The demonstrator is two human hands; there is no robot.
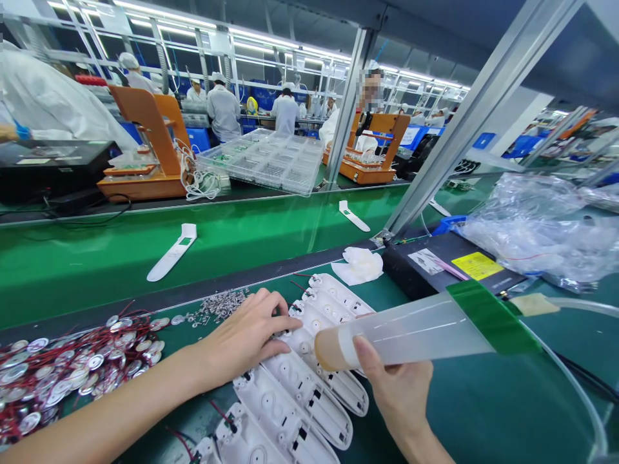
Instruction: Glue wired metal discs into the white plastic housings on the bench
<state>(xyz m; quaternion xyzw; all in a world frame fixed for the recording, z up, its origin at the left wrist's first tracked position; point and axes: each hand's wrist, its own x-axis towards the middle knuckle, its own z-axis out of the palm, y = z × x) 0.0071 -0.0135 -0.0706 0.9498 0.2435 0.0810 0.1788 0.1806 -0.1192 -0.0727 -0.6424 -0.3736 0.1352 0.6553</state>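
My left hand [249,335] rests fingers-down on a row of white plastic housings [309,380] laid side by side on the green mat; whether it grips one I cannot tell. My right hand [399,390] holds a translucent tube-shaped tool [411,332] with a tan tip and a green tape band, its tip hovering just above the housings. A clear hose [578,386] runs from the tool's rear. A pile of small screws [220,306] lies just beyond my left hand.
Round metal discs with red wires [72,367] are heaped at the left. A white cloth [360,265], a black box [449,264] and plastic bags [536,232] sit at the right. Two white housings [173,252] ride the green conveyor. Other workers stand at benches beyond.
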